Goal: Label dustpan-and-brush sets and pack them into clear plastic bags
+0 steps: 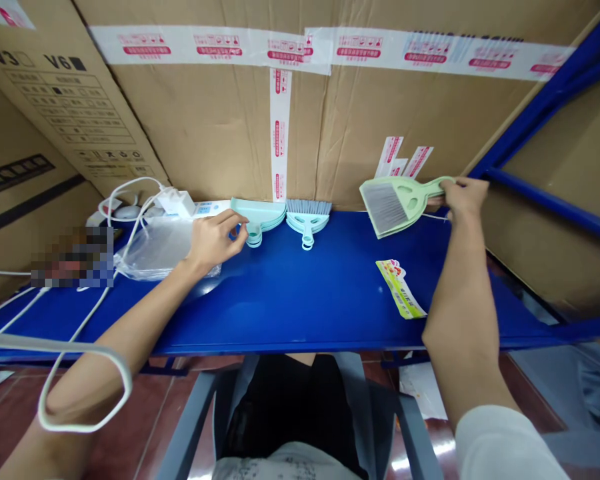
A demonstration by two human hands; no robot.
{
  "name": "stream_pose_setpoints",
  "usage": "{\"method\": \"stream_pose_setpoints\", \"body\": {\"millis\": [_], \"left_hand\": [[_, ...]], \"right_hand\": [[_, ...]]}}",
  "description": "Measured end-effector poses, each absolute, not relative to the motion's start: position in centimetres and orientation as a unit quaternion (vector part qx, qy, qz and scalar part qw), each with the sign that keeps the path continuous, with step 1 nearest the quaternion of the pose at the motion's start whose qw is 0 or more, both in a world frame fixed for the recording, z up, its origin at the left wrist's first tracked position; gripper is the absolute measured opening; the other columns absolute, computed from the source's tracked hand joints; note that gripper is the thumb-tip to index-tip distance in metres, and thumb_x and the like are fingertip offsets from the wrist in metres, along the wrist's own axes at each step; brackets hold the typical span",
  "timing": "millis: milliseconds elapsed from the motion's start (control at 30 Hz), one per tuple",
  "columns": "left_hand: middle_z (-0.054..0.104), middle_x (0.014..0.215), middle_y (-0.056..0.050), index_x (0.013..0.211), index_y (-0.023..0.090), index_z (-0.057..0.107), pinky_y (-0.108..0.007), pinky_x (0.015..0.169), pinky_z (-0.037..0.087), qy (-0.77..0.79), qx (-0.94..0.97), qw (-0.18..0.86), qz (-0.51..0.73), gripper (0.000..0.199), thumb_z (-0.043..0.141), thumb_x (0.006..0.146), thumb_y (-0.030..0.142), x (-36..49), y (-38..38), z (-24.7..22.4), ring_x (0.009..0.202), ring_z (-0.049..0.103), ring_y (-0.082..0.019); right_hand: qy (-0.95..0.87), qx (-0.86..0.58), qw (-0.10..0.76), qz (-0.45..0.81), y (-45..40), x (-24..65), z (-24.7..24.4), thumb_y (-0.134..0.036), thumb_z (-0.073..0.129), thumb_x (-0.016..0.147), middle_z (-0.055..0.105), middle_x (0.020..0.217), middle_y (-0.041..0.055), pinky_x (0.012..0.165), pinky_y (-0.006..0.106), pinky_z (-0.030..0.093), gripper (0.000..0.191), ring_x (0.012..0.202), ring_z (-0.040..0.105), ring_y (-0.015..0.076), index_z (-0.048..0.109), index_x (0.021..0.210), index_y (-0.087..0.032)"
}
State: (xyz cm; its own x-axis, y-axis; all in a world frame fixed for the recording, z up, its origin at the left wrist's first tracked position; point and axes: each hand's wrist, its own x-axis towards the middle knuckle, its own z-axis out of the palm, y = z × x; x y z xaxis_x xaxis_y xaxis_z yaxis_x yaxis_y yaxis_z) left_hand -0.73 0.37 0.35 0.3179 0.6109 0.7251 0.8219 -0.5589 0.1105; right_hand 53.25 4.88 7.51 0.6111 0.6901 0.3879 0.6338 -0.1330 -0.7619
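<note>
- My right hand (465, 197), right of frame: clamped on the handle end of a pale-green plastic dustpan-and-brush set (401, 200) with grey bristles. Wide end points left, set tilted; can't tell if its lower edge touches the table (300, 300), blue and smooth.
- My left hand (215, 241), left of centre: fingers curled, thumb and index close together, right at the left edge of the mint-blue plastic dustpans (258, 212), which look nested. Can't tell if I'm gripping them or just beside.
- Hands well apart.
- Just right of those pans, centre: mint-blue brushes with grey-blue bristles (307, 223), handle rings toward me.
- Handling, my read: green set is light, pan fairly stiff, bristles soft. Smooth plastic, could slip a bit. Low breakage risk, though a thin pan lip might crack if bent.
- Best hold: around the handle, pinning brush and pan handles together so the brush doesn't slide out. Keep off the bristles.
- Also around: clear plastic bags (155, 250) left of my left hand; yellow-green and white printed card (401, 290) below the green set.
</note>
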Motion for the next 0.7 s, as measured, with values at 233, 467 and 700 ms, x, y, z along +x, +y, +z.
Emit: {"method": "stream_pose_setpoints", "body": {"millis": [233,467,700], "left_hand": [[0.08,0.089,-0.009,0.093,0.017,0.077,-0.034,0.068,0.058,-0.395,-0.787,-0.129,-0.457,0.026,0.064,0.094,0.04,0.6,-0.5,1.1,0.07,0.072,-0.02],[0.072,0.133,-0.019,0.144,0.023,0.06,-0.045,0.086,0.065,-0.251,-0.707,-0.528,-0.397,0.064,0.061,0.097,0.067,2.1,-1.8,1.1,0.116,0.074,-0.033],[0.067,0.148,-0.011,0.15,0.031,0.061,-0.048,0.113,0.055,-0.241,-0.701,-0.587,-0.327,0.074,0.087,0.084,0.052,2.7,-2.9,-0.8,0.14,0.062,-0.036]], "right_hand": [[-0.49,-0.597,0.632,0.061,0.1,49.0,15.0,-0.003,0.05,0.099,0.074,0.124,0.0333,0.066,0.028,0.054,0.038,0.079,0.075,0.0118,0.075,0.127,0.004],[-0.776,-0.419,0.428,0.198,-2.1,36.8,15.9,-0.003,0.063,0.085,0.077,0.081,0.005,0.064,0.024,0.051,0.029,0.064,0.063,0.0088,0.083,0.106,-0.007],[-0.902,-0.284,0.288,0.152,-1.9,28.4,12.2,-0.01,0.057,0.084,0.078,0.104,-0.0009,0.091,0.031,0.049,0.042,0.085,0.062,0.0134,0.082,0.116,-0.021]]}}
